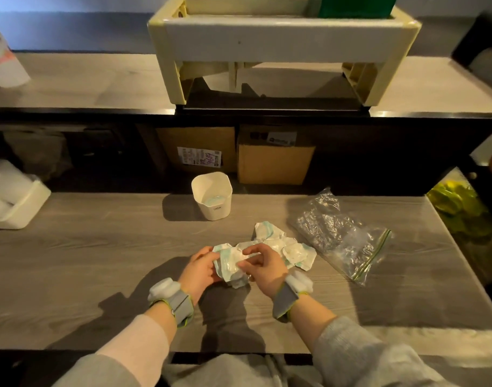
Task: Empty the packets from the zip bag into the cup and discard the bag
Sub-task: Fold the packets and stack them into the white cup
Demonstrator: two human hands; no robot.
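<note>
Crumpled white-and-teal packets are bunched on the table, left hand and right hand both curled round the near end. Beyond, the cup stands upright with one packet visible inside; the zip bag lies slack to the right, apparently emptied. Risk: far packets lie outside the grip and may drop in the lift, or the bunch may tip the cup.

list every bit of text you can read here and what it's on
"CROW", or close to it: small print on the front of the white cup, soft and not certain.
Left cardboard box: white label with print and purple handwriting, too blurred to read.
Right cardboard box: label on its top edge, too small to read.
White bottle, far left: print blurred, unreadable.
</note>
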